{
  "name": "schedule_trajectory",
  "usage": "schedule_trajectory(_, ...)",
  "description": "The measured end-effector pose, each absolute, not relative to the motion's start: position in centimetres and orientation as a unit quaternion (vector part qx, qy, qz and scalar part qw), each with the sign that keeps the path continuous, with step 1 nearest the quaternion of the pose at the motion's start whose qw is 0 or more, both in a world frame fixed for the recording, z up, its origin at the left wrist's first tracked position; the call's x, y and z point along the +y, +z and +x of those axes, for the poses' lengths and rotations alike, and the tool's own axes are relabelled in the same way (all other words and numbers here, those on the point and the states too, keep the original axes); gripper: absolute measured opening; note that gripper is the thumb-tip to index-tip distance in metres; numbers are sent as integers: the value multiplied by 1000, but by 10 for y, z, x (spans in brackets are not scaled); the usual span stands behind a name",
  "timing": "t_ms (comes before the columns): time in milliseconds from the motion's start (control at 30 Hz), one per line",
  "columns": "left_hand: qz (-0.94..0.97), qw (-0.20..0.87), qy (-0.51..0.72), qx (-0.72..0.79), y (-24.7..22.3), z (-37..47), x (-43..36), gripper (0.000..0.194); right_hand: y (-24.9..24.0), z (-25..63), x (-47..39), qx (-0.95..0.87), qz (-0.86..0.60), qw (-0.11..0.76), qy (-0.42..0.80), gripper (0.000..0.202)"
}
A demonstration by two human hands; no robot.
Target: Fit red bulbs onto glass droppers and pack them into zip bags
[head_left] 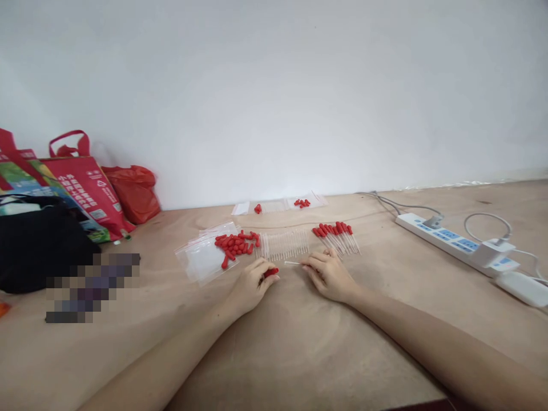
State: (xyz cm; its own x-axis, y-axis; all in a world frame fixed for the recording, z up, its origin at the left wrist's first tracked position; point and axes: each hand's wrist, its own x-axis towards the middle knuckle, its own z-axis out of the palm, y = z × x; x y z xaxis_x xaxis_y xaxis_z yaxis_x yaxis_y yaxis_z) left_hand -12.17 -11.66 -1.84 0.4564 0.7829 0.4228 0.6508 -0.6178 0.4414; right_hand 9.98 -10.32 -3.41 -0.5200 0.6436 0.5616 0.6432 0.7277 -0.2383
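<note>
Between its thumb and fingers, my left hand (256, 283) grips a red rubber bulb (271, 272). My right hand (329, 276) pinches a thin clear dropper tube (292, 263), whose free end points left toward the bulb; the two are apart. Beyond my hands lies a row of clear dropper tubes (282, 244), side by side. To its left is a pile of loose red bulbs (234, 245), partly on clear plastic bags (201, 260). On the right, several droppers with red bulbs on their ends (337, 237) lie in a slanted row.
By the wall lies a flat clear bag (274, 206) with tubes and red bulbs in it. A white power strip (454, 241) with plugs and cables stands at right. Red shopping bags (85, 188) and a black bag (43, 242) occupy the left, near a blurred-out patch.
</note>
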Motion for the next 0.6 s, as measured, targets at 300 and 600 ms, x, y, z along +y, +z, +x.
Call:
schedule_trajectory(300,845,111,314,420,-18,-121,-116,8,-33,88,-107,-885,-342,315,-5,20)
schedule_trajectory(600,833,130,338,419,-19,-123,-118,11,-33,92,-104,-900,-304,308,52,22)
